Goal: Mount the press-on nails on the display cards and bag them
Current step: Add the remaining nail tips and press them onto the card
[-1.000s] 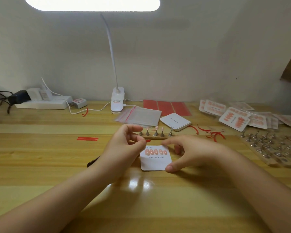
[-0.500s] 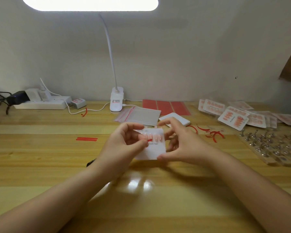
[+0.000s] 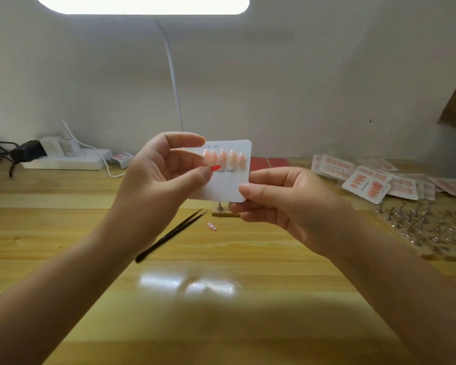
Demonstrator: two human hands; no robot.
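Note:
A white display card [image 3: 228, 185] with a row of several peach press-on nails [image 3: 224, 158] is held up above the table. My right hand [image 3: 277, 204] pinches its lower right corner between thumb and fingers. My left hand [image 3: 163, 172] is at the card's left edge, thumb and finger pinching a small red strip [image 3: 216, 167] on the card. One loose pink nail [image 3: 211, 226] lies on the table below. A wooden nail stand [image 3: 223, 210] shows partly under the card.
Black tweezers [image 3: 171, 235] lie on the wooden table [image 3: 221, 299]. Bagged finished cards [image 3: 366, 184] are piled at the right, above a board of metal nail holders [image 3: 427, 230]. A power strip [image 3: 63, 160] and lamp stem [image 3: 174, 83] stand at the back.
Both hands lifted the card off the table and up toward the camera. The tweezers and a loose nail, hidden before, now show on the table.

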